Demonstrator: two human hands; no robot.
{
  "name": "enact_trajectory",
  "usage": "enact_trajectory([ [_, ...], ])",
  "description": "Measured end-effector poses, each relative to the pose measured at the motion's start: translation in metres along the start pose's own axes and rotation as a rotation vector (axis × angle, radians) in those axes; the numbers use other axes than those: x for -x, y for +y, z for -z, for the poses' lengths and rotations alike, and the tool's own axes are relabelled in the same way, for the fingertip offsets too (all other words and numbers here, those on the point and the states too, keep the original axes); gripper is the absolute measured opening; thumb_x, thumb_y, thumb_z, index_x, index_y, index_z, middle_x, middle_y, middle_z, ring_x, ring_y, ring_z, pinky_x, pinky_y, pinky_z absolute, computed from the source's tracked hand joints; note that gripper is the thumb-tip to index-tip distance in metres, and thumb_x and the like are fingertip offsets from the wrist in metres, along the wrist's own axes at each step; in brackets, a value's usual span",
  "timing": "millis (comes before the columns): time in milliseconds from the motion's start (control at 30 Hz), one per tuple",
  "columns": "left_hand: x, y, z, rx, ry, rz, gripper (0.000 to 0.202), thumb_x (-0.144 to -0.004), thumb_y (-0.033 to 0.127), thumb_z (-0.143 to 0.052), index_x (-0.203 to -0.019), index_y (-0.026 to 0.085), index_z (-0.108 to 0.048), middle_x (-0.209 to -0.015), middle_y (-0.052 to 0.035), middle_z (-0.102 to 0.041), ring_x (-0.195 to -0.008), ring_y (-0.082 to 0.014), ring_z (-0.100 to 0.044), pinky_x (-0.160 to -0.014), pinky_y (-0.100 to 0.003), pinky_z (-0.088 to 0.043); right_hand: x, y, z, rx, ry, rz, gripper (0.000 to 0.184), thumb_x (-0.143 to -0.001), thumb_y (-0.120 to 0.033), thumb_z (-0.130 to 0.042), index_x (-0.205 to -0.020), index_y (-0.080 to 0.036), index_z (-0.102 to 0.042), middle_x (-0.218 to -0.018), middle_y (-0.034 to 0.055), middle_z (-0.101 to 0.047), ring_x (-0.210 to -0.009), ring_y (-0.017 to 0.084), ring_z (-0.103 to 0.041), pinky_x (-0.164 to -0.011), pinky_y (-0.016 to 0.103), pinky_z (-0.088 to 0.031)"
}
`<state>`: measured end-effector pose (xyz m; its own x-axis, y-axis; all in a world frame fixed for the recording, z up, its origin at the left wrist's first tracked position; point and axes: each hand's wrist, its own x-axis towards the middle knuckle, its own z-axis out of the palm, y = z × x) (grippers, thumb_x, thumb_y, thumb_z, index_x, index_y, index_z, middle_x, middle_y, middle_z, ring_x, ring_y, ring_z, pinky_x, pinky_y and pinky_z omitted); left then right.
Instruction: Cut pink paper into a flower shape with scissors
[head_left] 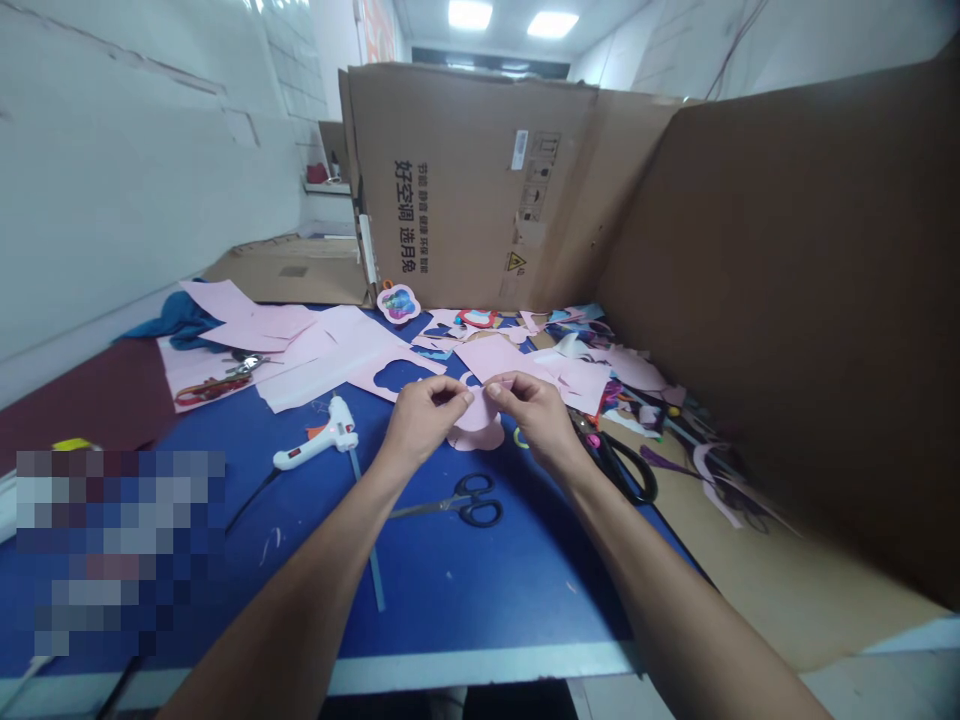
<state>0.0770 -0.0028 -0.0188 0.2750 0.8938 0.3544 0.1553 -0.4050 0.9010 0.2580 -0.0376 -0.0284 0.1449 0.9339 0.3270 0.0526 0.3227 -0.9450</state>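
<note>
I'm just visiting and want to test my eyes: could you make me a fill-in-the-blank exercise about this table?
The left hand and right hand hold paper coloured ____.
The glue gun lies nearer the ____ hand.
The table under the small scissors is coloured ____.
The tall panel behind the table is made of ____.
Missing words: pink; left; blue; cardboard.

Craft workshop, glue gun (pixel 321 441), scissors (pixel 451 503)

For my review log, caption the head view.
Left hand and right hand hold a pink rounded paper piece above a blue tabletop.
</note>
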Motion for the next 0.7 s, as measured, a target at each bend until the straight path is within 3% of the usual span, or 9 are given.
enact_trajectory([
  [233, 0.002, 0.003, -0.001, -0.023, -0.024, -0.01, 0.011, -0.081, 0.028, -0.068, -0.074, 0.021, -0.073, -0.073, -0.0007, -0.072, -0.069, -0.0171, -0.063, -0.066, -0.03, -0.048, 0.003, 0.001, -0.005, -0.044, -0.042, -0.06, 0.027, -0.079, -0.046, -0.083, -0.09, -0.021, -0.079, -0.082, 0.0015, -0.072, -0.075, 0.018, -0.061, -0.071, 0.03, -0.048],
  [400, 0.002, 0.005, -0.001, -0.013, -0.037, 0.015, 0.012, -0.079, 0.029, -0.068, -0.071, 0.021, -0.073, -0.072, -0.0007, -0.073, -0.068, -0.0176, -0.063, -0.062, -0.029, -0.048, 0.005, -0.001, -0.01, -0.064, -0.029, -0.087, 0.034, -0.073, -0.05, -0.088, -0.083, -0.019, -0.078, -0.077, 0.0017, -0.071, -0.07, 0.017, -0.058, -0.067, 0.029, -0.046],
  [700, -0.001, 0.004, 0.006, -0.031, -0.083, 0.065, 0.015, -0.08, 0.033, -0.071, -0.073, 0.02, -0.075, -0.074, -0.0018, -0.074, -0.069, -0.0172, -0.063, -0.066, -0.03, -0.047, -0.002, 0.001, 0.004, -0.035, 0.043, -0.038, 0.028, -0.074, -0.046, -0.089, -0.078, -0.02, -0.079, -0.073, 0.0017, -0.07, -0.067, 0.017, -0.058, -0.064, 0.029, -0.046],
])
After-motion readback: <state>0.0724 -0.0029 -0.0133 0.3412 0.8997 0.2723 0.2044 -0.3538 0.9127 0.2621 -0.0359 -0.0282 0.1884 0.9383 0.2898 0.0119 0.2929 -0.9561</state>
